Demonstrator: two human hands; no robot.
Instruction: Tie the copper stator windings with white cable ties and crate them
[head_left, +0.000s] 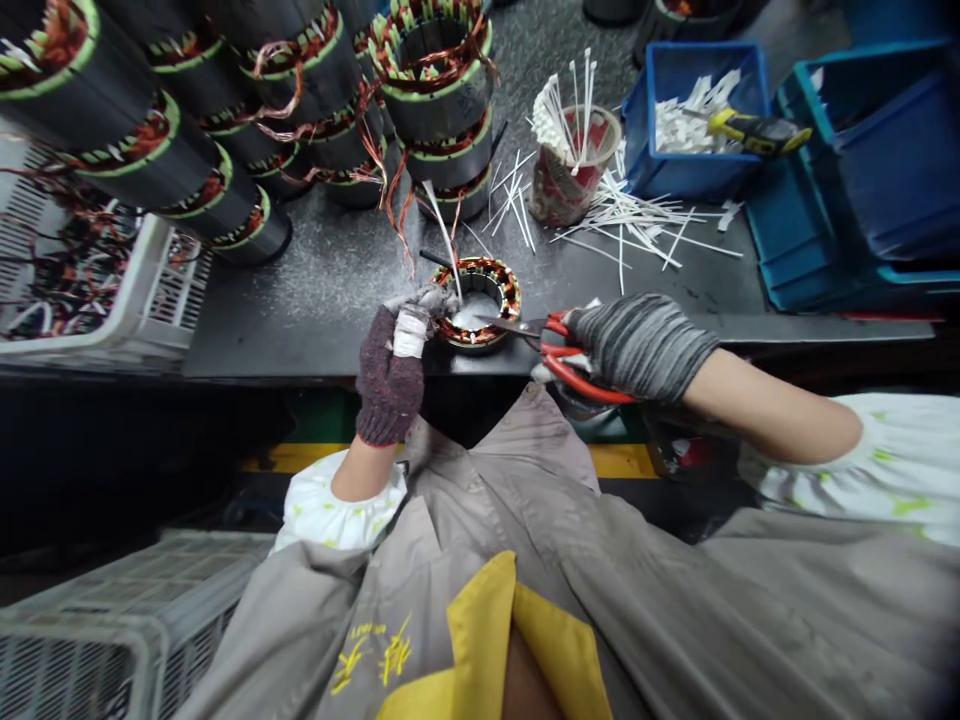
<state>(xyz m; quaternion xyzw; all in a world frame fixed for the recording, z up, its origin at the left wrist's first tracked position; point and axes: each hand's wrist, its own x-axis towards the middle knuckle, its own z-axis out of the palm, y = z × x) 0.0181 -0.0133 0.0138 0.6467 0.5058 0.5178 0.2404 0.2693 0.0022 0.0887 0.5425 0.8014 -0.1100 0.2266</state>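
A small ring-shaped motor stator [511, 288] with copper windings lies near the bench's front edge. My left hand [396, 365], in a maroon knit glove with white tape around the thumb area, is closed at the stator's left rim. From beside its fingertips a white cable tie [444, 228] sticks up; whether the fingers also pinch it I cannot tell. My right hand [645, 345], in a grey striped glove, is closed around red-handled scissors [589, 380]. Their blades point left and reach over the stator's right rim into its opening.
Stacked stators [442, 115] fill the back left, copper leads hanging down. Loose cable ties [637, 225] lie around a worn cup [562, 190] of more ties. Behind it, a blue bin [694, 172] holds white pieces and a yellow-black tool [757, 132]. A white crate [135, 300] stands left.
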